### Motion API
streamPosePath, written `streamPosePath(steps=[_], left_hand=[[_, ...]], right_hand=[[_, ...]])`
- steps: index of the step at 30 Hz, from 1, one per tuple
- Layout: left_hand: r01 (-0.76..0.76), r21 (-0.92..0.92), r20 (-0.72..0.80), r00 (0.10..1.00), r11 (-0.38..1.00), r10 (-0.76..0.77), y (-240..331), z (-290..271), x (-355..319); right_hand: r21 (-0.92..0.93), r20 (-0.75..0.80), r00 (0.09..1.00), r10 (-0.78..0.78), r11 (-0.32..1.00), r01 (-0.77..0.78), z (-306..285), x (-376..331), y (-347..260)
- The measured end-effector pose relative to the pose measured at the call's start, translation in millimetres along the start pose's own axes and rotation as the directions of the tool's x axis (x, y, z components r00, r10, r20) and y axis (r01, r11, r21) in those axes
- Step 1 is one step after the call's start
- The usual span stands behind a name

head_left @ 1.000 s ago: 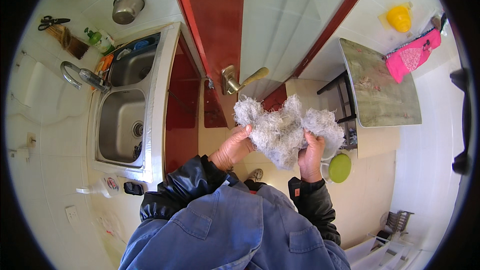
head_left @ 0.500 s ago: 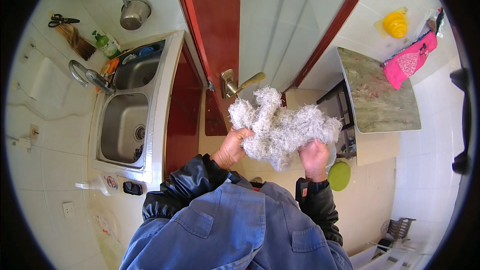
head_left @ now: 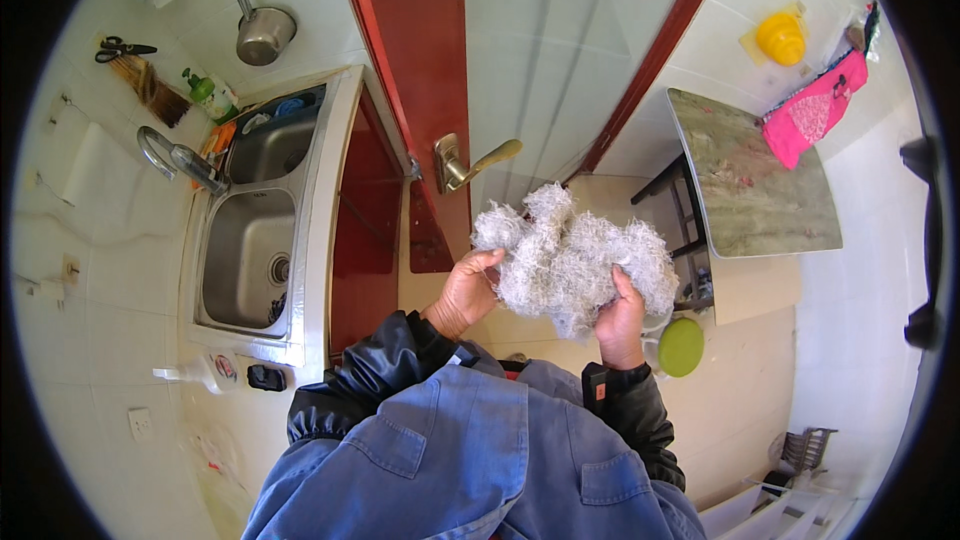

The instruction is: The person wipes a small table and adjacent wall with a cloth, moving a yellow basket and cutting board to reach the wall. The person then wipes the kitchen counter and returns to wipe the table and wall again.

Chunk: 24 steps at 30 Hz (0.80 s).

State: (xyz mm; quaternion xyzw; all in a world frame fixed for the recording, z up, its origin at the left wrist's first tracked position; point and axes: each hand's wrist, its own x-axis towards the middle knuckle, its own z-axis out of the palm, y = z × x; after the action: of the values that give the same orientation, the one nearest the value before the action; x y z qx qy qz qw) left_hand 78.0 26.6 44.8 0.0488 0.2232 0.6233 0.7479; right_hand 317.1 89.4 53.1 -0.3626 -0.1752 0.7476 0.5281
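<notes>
A shaggy, whitish-grey bundle of fringed cloth (head_left: pixel 575 260) is held up in front of my body, bunched into lumps with loose threads along its edges. My left hand (head_left: pixel 468 290) grips its left side, thumb on top and the other fingers partly behind it. At the lower right, my right hand (head_left: pixel 622 320) pinches the bundle, its thumb pressed against the front while most of its fingers are hidden underneath. Whether the bundle is a mop head or a cloth I cannot tell.
A double steel sink (head_left: pixel 248 258) with a faucet (head_left: pixel 190 162) is at the left. Ahead is a red-framed door with a brass handle (head_left: pixel 470 160). A small table (head_left: pixel 755 175) stands at right, with a green round lid (head_left: pixel 681 347) below.
The bundle has shifted slightly and its lumps lie more compactly. My right thumb now shows on its front, where that hand was lower on the edge before.
</notes>
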Motion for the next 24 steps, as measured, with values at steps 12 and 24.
streamPosePath(steps=[12,24], left_hand=[[-0.259,0.471,-0.067,0.943,0.843,0.327,-9.7,-0.4,-3.6],[-0.031,-0.007,0.151,0.988,1.000,0.031,4.7,3.9,-22.3]], right_hand=[[-0.070,0.033,0.999,-0.031,0.997,0.033,2.3,-10.4,-0.2],[-0.055,0.155,0.983,-0.097,0.993,0.106,9.0,-6.3,-23.9]])
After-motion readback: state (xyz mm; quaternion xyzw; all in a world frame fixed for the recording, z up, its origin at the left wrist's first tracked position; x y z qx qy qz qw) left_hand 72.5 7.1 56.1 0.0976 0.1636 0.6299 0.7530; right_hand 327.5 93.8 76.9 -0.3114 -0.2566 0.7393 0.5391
